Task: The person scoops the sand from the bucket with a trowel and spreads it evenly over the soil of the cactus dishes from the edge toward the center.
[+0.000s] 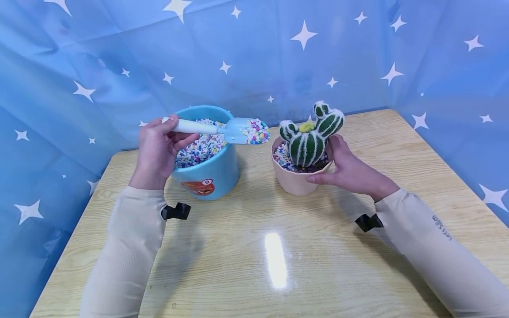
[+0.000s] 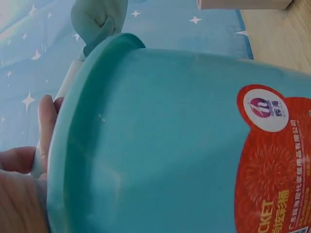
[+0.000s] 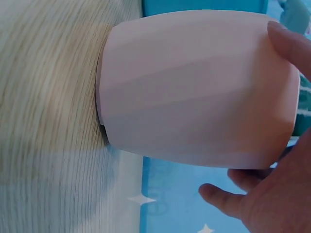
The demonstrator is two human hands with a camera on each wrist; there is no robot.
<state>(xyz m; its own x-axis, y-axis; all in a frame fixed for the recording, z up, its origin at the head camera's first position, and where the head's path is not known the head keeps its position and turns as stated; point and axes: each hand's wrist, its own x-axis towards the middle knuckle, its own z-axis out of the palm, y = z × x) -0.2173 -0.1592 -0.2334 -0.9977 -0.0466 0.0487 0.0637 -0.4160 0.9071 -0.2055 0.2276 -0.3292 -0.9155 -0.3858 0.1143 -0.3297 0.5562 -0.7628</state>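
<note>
My left hand [image 1: 156, 145] grips the white handle of a light blue scoop [image 1: 237, 130], level above the right rim of a blue bucket [image 1: 222, 170]. Small multicoloured pellets [image 1: 256, 131] lie in the scoop's blade, and more of them fill much of the bucket. To the right stands a pale pink pot [image 1: 296, 182] with a fuzzy green cactus [image 1: 307, 148] in it; pellets and dark soil show around the cactus base. My right hand [image 1: 354, 170] holds the pot's right side, thumb on the front near the rim. In the right wrist view the pot [image 3: 194, 92] stands on the table.
Both containers stand toward the back of a light wooden table [image 1: 318, 265]. A blue curtain with white stars [image 1: 270, 57] hangs behind and beside it. A red label [image 2: 272, 170] is stuck on the bucket's side. A light reflection shows on the front tabletop.
</note>
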